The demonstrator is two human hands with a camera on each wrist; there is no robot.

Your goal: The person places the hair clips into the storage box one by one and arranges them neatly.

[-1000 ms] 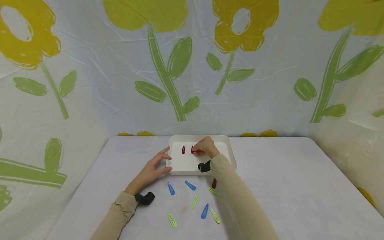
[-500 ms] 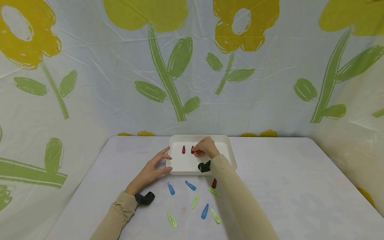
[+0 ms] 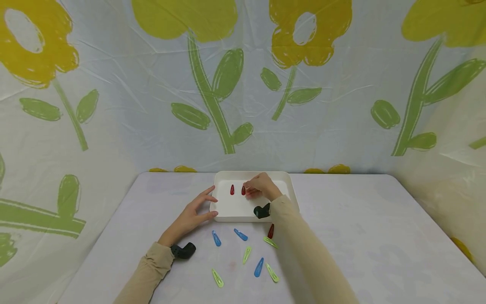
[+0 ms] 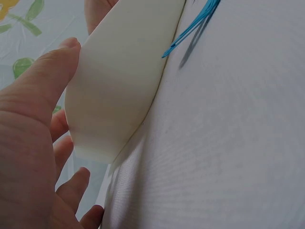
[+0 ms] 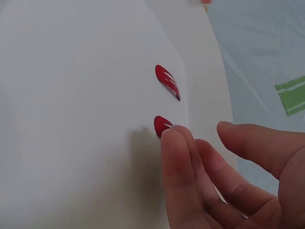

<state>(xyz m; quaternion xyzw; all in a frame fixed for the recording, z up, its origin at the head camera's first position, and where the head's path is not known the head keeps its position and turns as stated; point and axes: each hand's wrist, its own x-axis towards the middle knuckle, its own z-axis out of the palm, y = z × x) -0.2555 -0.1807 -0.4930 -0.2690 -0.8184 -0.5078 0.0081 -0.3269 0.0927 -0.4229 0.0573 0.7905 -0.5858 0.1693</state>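
Fingers [image 5: 177, 179] stand parted — right hand [image 3: 260, 185] beside a glossy red teardrop clip [image 3: 243, 191], left hand [image 3: 193, 214] touching the smooth white tray [image 3: 232, 208].

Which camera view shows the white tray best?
The head view, because most of the white tray shows, though the right hand covers some. The left wrist view shows an outer wall; the right wrist view, part of its floor and side.

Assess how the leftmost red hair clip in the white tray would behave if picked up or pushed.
The red hair clip looks thin and slotted, so probably light for its size. Its clean teardrop outline suggests stiffness rather than floppiness. Low and narrow on the white tray, it seems likelier to slide than roll.
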